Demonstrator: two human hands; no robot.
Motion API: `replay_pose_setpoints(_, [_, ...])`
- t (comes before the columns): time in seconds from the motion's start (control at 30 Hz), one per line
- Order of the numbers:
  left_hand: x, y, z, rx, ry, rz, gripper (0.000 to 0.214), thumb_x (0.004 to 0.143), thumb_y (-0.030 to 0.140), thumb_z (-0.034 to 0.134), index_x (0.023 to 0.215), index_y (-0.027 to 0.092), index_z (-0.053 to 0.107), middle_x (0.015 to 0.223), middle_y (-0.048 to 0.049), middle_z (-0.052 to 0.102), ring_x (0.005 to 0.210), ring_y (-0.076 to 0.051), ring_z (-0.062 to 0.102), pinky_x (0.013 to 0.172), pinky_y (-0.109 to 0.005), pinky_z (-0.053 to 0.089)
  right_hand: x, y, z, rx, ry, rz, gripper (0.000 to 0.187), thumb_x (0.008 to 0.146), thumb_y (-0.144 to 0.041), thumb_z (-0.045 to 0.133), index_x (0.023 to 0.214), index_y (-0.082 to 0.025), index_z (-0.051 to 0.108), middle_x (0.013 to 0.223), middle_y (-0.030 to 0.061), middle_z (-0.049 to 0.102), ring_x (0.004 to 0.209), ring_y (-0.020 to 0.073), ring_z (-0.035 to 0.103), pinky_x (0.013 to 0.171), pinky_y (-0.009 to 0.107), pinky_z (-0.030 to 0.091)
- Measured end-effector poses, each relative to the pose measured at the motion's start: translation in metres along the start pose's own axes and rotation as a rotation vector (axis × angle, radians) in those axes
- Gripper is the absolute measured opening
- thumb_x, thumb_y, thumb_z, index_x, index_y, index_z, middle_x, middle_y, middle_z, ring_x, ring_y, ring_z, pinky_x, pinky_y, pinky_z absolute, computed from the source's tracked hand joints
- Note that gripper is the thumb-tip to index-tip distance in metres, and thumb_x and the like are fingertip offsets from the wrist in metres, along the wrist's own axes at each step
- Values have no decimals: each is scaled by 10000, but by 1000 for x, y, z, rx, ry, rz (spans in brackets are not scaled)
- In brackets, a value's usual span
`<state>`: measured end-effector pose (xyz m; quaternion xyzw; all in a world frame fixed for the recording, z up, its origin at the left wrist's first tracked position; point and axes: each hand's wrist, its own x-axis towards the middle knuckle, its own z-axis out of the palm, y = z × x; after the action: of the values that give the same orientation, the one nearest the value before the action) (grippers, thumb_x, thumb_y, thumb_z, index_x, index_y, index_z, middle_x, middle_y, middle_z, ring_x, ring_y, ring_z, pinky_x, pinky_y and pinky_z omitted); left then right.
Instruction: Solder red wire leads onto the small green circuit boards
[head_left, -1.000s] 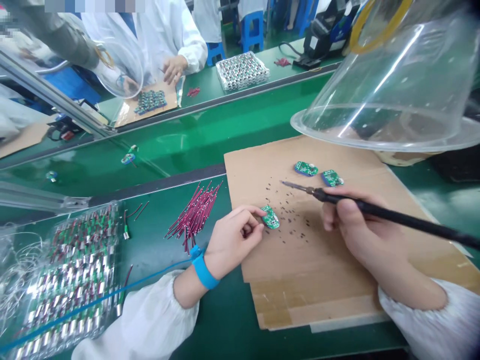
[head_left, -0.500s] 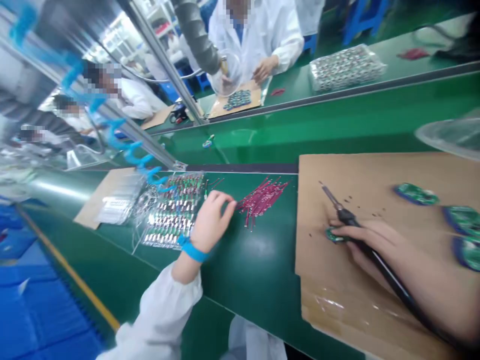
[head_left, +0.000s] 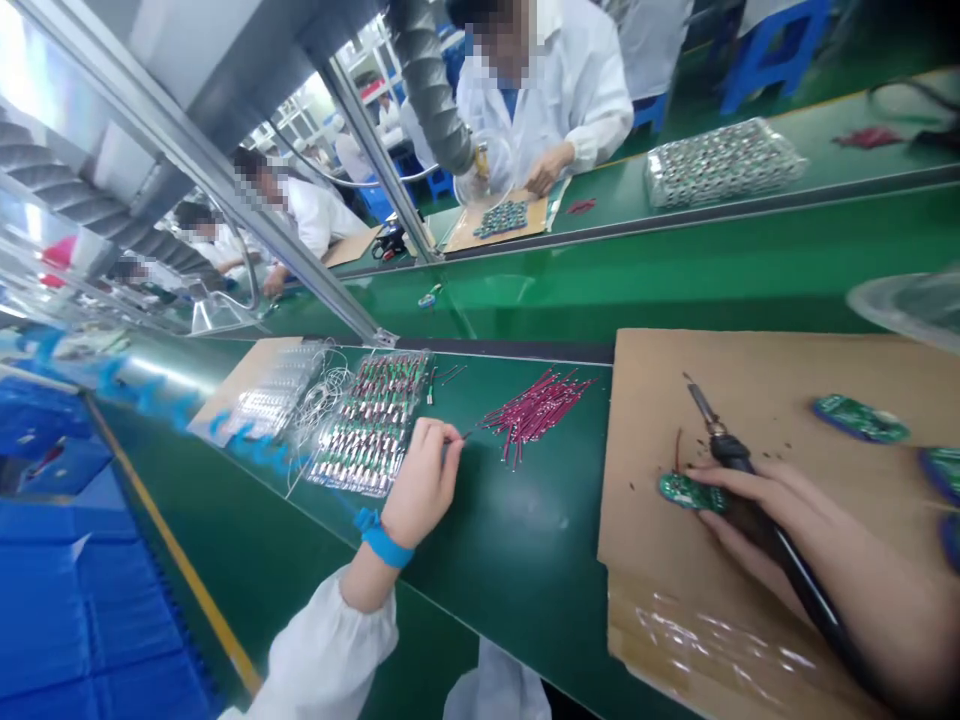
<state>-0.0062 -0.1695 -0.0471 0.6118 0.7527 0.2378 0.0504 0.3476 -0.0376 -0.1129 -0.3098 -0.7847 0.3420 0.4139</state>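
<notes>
The left hand (head_left: 424,485) is pinched shut on a thin wire (head_left: 457,437), its fingertips just beside a bundle of red wires (head_left: 536,415) and a plastic tray of wired parts (head_left: 420,375). The right hand (head_left: 787,530) wraps closed around a soldering iron (head_left: 739,470), tip angled up and away, with its fingers (head_left: 709,472) lying over the right end of a green circuit board (head_left: 682,491). That board sits on a cardboard sheet (head_left: 660,380), near its left edge. Green conveyor belt (head_left: 510,540) spans the gap between the hands.
</notes>
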Motion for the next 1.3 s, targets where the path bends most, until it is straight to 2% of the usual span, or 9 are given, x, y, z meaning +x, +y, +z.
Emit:
replay_pose_setpoints(0.07, [15, 30, 15, -340, -103, 45, 137, 1093, 239, 315, 1109, 211, 449, 1032, -63, 656, 822, -147, 680, 835, -322, 525, 2, -10, -4, -188, -65, 5, 288, 926, -390, 636, 1211, -368, 671, 1162, 90, 673, 995, 352, 688, 780, 480, 577])
replay_pose_setpoints(0.13, [30, 61, 34, -546, -254, 113, 123, 1100, 257, 297, 1093, 220, 414, 907, -13, 659, 623, -107, 617, 687, -268, 506, 4, -19, -9, -271, -30, -2, 269, 952, -387, 608, 1206, -308, 646, 1156, 102, 661, 994, 328, 693, 815, 476, 570])
replay_pose_setpoints(0.27, [51, 111, 73, -607, -311, 287, 71, 1068, 264, 397, 1090, 221, 449, 745, 36, 574, 575, -111, 544, 583, -237, 425, 5, -28, -16, -263, 54, -22, 179, 947, -272, 655, 1124, -277, 634, 1046, 72, 674, 921, 247, 694, 801, 388, 567])
replay_pose_setpoints(0.37, [59, 130, 92, -587, -297, 399, 72, 1041, 267, 479, 1078, 211, 504, 749, 30, 604, 576, -105, 538, 569, -228, 400, 6, -28, -18, -236, 74, -8, 157, 955, -273, 653, 1109, -271, 626, 953, 47, 647, 826, 205, 675, 731, 337, 555])
replay_pose_setpoints(0.5, [61, 137, 102, -592, -326, 498, 59, 1033, 258, 502, 1052, 208, 527, 739, 33, 643, 519, -89, 527, 522, -215, 372, 7, -29, -17, -172, 128, 51, 168, 941, -308, 685, 1093, -258, 630, 897, 28, 618, 771, 178, 644, 714, 316, 539])
replay_pose_setpoints(0.67, [60, 134, 102, -520, -328, 628, 30, 1013, 226, 525, 1039, 214, 536, 792, 6, 692, 636, -122, 644, 590, -223, 452, 6, -33, -15, -126, 84, 25, 117, 948, -276, 671, 1058, -265, 634, 894, 16, 586, 761, 163, 607, 692, 300, 511])
replay_pose_setpoints(1.0, [59, 134, 106, -463, -321, 715, 65, 1006, 222, 514, 973, 206, 568, 843, -23, 702, 708, -145, 668, 656, -246, 516, 8, -43, -14, -78, 85, 16, 62, 926, -162, 655, 954, -217, 657, 818, -7, 542, 712, 127, 547, 662, 270, 440])
replay_pose_setpoints(1.1, [56, 135, 105, -531, -375, 650, 43, 1015, 221, 538, 993, 211, 573, 816, -7, 698, 703, -132, 668, 665, -233, 515, 10, -46, -13, -47, 122, 25, 70, 920, -143, 647, 922, -210, 669, 801, -8, 564, 691, 117, 551, 656, 266, 436])
replay_pose_setpoints(1.3, [46, 136, 107, -912, -563, 397, 18, 1044, 218, 519, 1038, 208, 534, 762, 20, 681, 604, -85, 647, 595, -188, 517, 9, -47, -11, -22, 146, 55, 91, 906, -129, 643, 890, -212, 676, 786, -14, 568, 690, 111, 557, 650, 258, 430])
